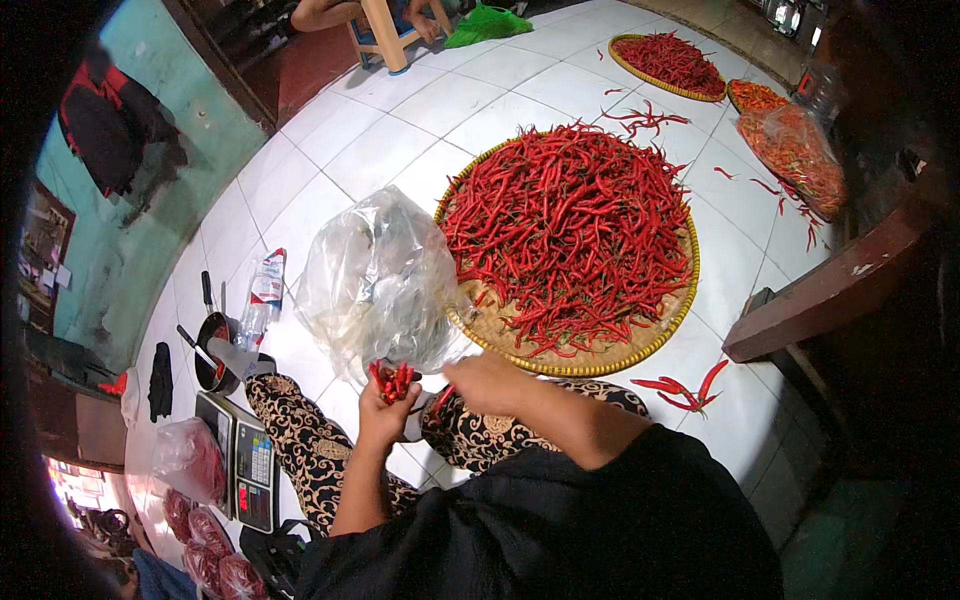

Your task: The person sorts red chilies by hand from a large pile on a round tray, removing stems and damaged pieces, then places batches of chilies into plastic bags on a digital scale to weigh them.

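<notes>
My left hand (386,409) is closed around a bunch of red chilies (393,381), their ends pointing up. Close by on the right, my right hand (484,384) is bent downward near my knee; a red chili (444,397) shows at its fingertips, but the fingers are mostly hidden. In front of my hands a large clear plastic bag (379,281) stands on the floor, its near edge just beyond my left hand. Right of the bag, a big heap of red chilies (570,225) fills most of a round woven bamboo tray (637,365) with a yellow rim.
At left are a plastic bottle (266,289), a black pan (214,352), a digital scale (253,472) and bagged chilies (206,536). Loose chilies (686,391) lie right. Another heaped tray (667,66) and a bag of orange chilies (795,154) stand farther back. A person's hand (424,26) shows near a stool (386,34).
</notes>
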A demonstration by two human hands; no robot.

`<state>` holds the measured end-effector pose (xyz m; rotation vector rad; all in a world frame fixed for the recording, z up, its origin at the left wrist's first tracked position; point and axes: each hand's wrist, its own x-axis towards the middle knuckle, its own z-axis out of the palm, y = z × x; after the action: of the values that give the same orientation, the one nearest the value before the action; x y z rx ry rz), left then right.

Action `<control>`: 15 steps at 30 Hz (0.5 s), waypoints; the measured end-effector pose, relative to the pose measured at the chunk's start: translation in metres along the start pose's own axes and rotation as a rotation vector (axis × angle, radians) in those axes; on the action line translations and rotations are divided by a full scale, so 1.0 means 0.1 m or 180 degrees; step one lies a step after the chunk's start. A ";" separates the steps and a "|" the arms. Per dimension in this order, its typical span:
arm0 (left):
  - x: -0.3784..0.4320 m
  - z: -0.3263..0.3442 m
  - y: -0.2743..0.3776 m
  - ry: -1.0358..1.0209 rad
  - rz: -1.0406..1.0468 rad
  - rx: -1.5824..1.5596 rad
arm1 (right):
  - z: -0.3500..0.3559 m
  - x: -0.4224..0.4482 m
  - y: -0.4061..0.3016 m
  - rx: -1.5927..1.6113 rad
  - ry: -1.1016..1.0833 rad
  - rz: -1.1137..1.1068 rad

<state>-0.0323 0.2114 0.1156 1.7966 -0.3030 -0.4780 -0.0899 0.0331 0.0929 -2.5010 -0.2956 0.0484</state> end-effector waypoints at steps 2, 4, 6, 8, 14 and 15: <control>0.06 -0.09 -0.03 -0.0531 -0.0156 0.0075 | 0.01 -0.02 -0.17 0.0114 0.0119 -0.0362; 0.05 -0.10 -0.01 -0.0858 -0.0779 -0.0070 | 0.05 -0.01 -0.16 0.0212 0.0278 -0.0462; 0.03 -0.08 0.03 -0.1072 -0.1172 -0.0219 | 0.12 0.01 -0.07 0.0318 0.0403 -0.0469; -0.02 -0.06 0.02 -0.1163 -0.1369 -0.0396 | 0.15 0.03 -0.05 0.0376 0.0376 -0.0408; 0.02 0.05 -0.19 -0.0739 -0.1340 -0.0543 | 0.14 0.09 0.10 0.0276 0.0050 -0.0072; 0.03 0.05 -0.23 -0.0709 -0.1278 -0.0503 | 0.11 0.09 0.09 0.0230 0.0034 -0.0047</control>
<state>-0.0332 0.2119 0.0923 1.6523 -0.0509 -0.9630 -0.0803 0.0345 0.0794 -2.4266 -0.3025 0.0389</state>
